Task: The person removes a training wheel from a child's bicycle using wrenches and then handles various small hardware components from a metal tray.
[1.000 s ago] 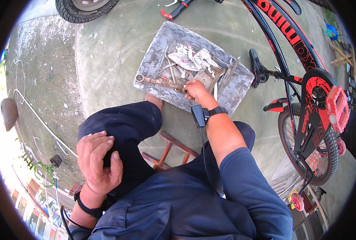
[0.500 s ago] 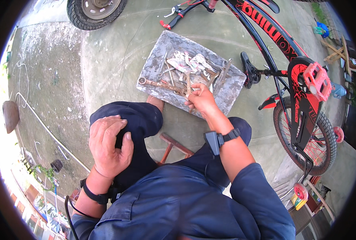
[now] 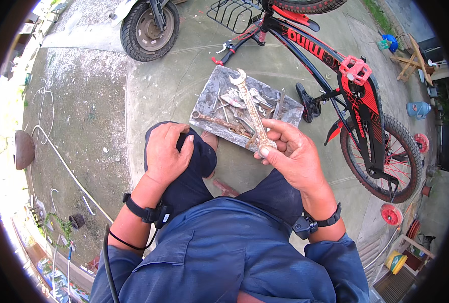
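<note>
A large rust-speckled open-ended wrench (image 3: 250,98) is in my right hand (image 3: 290,154), its lower end gripped between thumb and fingers, its upper jaw raised over the metal box (image 3: 203,97). The grey, paint-worn box holds several wrenches and loose tools, among them a long rusty ring wrench (image 3: 214,120) along its near side, and a crumpled whitish rag (image 3: 232,97). My left hand (image 3: 169,151) rests on my left knee with relaxed, slightly bent fingers and thumb apart, holding nothing.
A black and red bicycle (image 3: 318,55) lies at the right, its pedal and training wheels raised. A scooter wheel (image 3: 148,38) stands behind, near a wire basket (image 3: 224,14). A white hose (image 3: 75,182) and stone (image 3: 24,150) lie left. A wooden stool piece (image 3: 224,188) shows between my legs.
My right hand has lifted a wrench out of the box and drawn it toward me. My left hand stays on the knee. The view has shifted, so the surroundings sit lower in frame.
</note>
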Demonstrator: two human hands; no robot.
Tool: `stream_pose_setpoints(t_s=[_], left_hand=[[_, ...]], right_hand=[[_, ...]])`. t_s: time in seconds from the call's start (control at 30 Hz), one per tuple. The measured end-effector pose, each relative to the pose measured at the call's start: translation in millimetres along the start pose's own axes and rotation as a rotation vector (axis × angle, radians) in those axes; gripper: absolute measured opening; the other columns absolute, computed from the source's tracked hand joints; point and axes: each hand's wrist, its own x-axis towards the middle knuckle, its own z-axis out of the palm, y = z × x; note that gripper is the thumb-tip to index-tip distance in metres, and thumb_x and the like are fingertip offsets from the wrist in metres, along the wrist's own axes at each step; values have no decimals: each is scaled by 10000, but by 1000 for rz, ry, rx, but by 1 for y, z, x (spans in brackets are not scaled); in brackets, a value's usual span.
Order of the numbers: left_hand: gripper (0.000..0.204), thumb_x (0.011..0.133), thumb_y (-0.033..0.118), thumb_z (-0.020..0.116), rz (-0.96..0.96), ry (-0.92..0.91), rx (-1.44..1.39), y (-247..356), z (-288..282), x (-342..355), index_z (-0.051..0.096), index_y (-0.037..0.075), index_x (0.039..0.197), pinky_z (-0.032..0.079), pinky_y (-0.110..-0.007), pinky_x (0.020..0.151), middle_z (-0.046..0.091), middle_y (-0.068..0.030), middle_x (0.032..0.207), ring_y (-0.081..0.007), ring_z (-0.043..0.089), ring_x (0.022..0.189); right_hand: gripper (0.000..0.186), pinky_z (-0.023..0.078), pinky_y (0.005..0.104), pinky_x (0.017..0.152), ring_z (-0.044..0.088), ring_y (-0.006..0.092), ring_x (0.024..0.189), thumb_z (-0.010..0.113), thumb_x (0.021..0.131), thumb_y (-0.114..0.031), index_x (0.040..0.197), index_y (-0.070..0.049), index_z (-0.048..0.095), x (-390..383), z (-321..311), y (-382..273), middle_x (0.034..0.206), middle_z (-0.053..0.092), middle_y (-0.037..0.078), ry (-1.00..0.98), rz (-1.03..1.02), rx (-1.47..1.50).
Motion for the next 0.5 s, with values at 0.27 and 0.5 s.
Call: stream_pose_setpoints(t_s=[0.27, 0.5], left_hand=[[352, 974, 164, 599, -299, -125, -1176, 56, -30, 8, 529, -22, 1264, 507, -290, 823, 672, -126, 1059, -186, 661, 935], [298, 979, 167, 587, -367, -254, -1311, 83, -51, 13, 563, -31, 1201, 494, -243, 732, 685, -102, 969, -137, 663, 840]], right_hand=[[503, 543, 260, 706, 681, 171, 869, 644, 871, 28, 1350, 32, 490, -39, 17, -21, 1077, 651, 121, -77, -73, 32], [519, 535, 280, 805, 636, 158, 934, 628, 851, 87, 1351, 35, 499, -61, 31, -32, 1084, 568, 75, -178, -23, 86]])
